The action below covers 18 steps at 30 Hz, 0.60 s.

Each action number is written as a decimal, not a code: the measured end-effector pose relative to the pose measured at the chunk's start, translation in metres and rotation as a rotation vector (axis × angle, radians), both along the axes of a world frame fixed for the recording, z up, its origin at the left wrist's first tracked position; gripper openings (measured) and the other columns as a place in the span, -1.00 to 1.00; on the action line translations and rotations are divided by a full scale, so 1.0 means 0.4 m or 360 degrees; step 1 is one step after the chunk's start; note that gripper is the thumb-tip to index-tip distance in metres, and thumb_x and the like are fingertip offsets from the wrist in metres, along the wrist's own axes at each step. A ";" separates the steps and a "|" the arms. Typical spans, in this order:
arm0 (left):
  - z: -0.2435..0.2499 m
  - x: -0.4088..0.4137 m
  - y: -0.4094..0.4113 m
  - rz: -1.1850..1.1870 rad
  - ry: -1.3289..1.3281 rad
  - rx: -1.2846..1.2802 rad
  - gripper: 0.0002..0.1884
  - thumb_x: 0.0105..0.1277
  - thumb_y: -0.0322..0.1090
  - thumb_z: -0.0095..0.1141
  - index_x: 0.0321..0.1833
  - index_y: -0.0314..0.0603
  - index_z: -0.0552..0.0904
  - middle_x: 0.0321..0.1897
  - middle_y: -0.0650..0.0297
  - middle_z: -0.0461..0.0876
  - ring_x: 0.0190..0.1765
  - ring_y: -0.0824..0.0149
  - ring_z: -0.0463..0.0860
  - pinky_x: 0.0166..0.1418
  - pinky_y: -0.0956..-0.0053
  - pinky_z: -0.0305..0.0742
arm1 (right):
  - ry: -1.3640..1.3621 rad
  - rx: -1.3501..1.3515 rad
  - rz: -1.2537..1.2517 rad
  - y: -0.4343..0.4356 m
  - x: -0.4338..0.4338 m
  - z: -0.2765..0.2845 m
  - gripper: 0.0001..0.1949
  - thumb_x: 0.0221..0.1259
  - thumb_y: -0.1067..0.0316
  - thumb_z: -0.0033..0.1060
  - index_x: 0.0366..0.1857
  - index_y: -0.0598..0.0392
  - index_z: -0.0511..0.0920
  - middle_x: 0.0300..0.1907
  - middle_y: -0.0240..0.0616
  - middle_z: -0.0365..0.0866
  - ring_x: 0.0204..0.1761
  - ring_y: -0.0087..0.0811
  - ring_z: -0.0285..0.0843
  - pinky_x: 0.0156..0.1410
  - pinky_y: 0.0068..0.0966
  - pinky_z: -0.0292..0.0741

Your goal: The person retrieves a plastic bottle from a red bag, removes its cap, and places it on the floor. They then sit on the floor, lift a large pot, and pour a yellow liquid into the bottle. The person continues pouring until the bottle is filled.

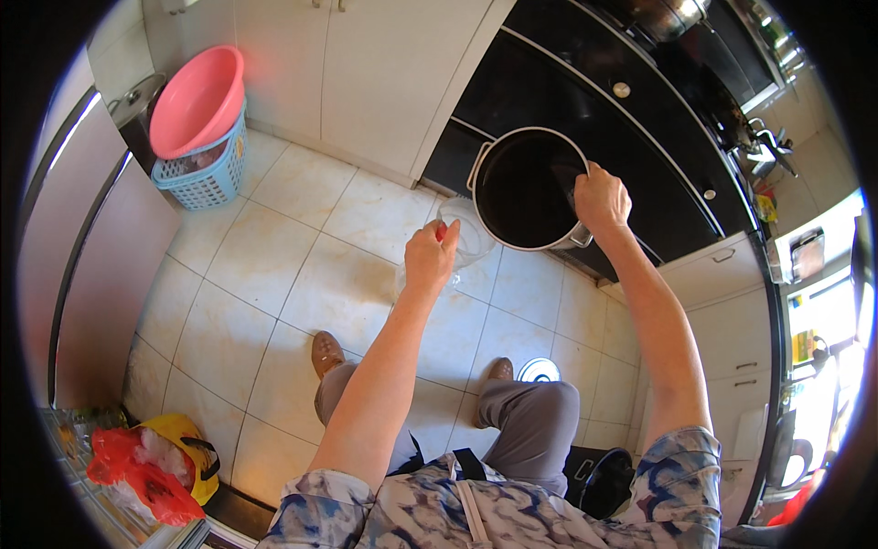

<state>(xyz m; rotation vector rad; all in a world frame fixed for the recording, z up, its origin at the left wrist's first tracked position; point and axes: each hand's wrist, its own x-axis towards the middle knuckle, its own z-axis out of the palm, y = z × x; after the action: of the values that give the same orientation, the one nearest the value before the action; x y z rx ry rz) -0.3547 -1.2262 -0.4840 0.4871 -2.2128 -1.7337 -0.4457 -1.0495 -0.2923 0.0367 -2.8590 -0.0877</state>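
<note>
My right hand (602, 199) grips the rim of a large two-handled metal pot (529, 189) by its right side; the inside looks dark, and whether it holds liquid I cannot tell. To the left of the pot, my left hand (432, 257) is closed on something with a red part by the thumb. Just beyond that hand is a clear, round container (472, 237), partly behind the fingers and the pot's edge. How the red part joins the clear container is hidden.
Black stove front (583, 89) behind the pot. Pink basin (199, 103) on a blue basket (206, 180) at upper left. Yellow bag (180, 446) with red plastic at lower left. A round metallic lid (539, 370) lies by my foot, and a black bin (607, 484) stands behind my leg.
</note>
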 end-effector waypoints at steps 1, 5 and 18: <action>-0.002 0.001 -0.001 0.0012 0.0014 -0.0006 -0.55 0.31 0.07 0.06 -0.32 -0.29 0.58 -0.40 -0.09 0.61 -0.26 -0.12 0.58 -0.15 0.11 0.46 | 0.0001 0.0002 0.0003 -0.004 0.001 0.000 -0.66 0.28 0.23 -0.16 -0.01 0.06 0.59 -0.24 0.08 0.68 -0.12 0.01 0.66 0.02 -0.14 0.57; 0.000 0.002 0.002 0.0020 0.0044 -0.0027 -0.56 0.31 0.05 0.05 -0.34 -0.28 0.58 -0.42 -0.08 0.61 -0.27 -0.11 0.59 -0.16 0.11 0.46 | -0.0001 0.0037 0.0012 -0.012 0.009 0.008 -0.70 0.27 0.24 -0.16 -0.12 0.07 0.60 -0.27 0.09 0.67 -0.14 0.03 0.66 0.01 -0.12 0.57; -0.017 -0.003 0.002 0.0115 0.0073 -0.0131 -0.60 0.37 0.00 0.01 -0.34 -0.26 0.62 -0.62 0.15 0.60 -0.48 0.15 0.60 -0.29 0.31 0.47 | 0.0038 0.0057 0.0053 -0.025 0.013 0.009 -0.73 0.29 0.22 -0.16 -0.17 0.08 0.59 -0.30 0.07 0.67 -0.18 0.04 0.66 -0.03 -0.10 0.57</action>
<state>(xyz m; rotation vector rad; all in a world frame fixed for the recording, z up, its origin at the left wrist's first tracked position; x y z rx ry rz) -0.3558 -1.2255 -0.4907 0.4964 -2.1969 -1.5948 -0.4405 -1.0594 -0.2886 0.0894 -2.8315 -0.1316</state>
